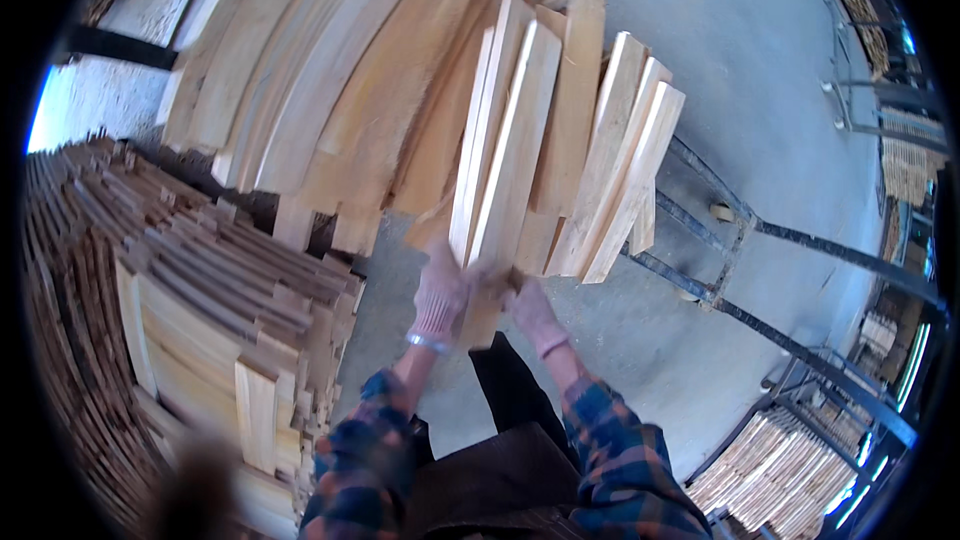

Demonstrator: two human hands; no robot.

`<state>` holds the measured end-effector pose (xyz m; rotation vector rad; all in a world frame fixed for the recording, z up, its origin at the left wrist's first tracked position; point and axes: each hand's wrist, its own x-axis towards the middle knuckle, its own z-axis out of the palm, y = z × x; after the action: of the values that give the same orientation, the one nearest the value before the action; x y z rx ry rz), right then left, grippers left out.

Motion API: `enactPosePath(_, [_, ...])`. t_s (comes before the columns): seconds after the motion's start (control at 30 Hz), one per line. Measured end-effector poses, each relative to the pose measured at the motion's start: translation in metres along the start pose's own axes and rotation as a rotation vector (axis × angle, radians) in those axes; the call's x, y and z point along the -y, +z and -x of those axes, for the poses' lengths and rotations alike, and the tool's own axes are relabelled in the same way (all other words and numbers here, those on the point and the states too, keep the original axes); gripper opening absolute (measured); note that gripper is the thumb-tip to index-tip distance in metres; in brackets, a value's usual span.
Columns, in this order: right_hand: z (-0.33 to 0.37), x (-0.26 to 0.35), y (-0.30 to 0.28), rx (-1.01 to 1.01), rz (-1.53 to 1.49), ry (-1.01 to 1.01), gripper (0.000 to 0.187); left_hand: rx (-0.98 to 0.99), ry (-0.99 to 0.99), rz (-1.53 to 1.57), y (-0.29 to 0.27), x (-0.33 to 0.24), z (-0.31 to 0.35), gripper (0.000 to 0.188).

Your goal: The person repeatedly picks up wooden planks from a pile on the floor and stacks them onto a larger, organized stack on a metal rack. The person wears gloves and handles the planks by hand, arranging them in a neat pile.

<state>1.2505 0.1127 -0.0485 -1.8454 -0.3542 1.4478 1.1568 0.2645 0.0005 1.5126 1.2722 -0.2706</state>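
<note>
Both my hands wear pale pinkish gloves and are at the near end of a light wooden board (483, 324), one on each side. My left hand (442, 298) closes on its left edge, below two pale, straight-edged planks (515, 145) that lie on the pile. On the right edge, my right hand (533, 314) has its fingers bent around the wood; motion blurs them somewhat. To the right of these lies a small group of pale planks (622, 165), slightly fanned. Broad, rougher boards (400, 80) spread beneath and to the left.
A large stack of brown wood strips (200, 240) rises at my left, with a short pale board (257, 415) against it. Dark metal rails (820, 250) run low across the right side. More stacked timber (775, 470) stands at lower right on the grey floor (740, 70).
</note>
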Motion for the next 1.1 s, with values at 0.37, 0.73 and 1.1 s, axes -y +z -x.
enactPosePath(0.37, [0.126,0.012,0.101,0.145,-0.7,0.099,0.086,0.032,-0.255,0.301,-0.027,0.113,0.29,0.082])
enactPosePath(0.73, [0.23,0.223,0.35,0.31,0.172,-1.089,0.048,-0.969,0.5,0.583,-0.31,0.12,0.45,0.11])
enactPosePath(1.1, [0.232,0.164,0.573,1.292,0.3,-0.92,0.064,-1.691,0.147,0.409,-0.305,0.329,0.496,0.107])
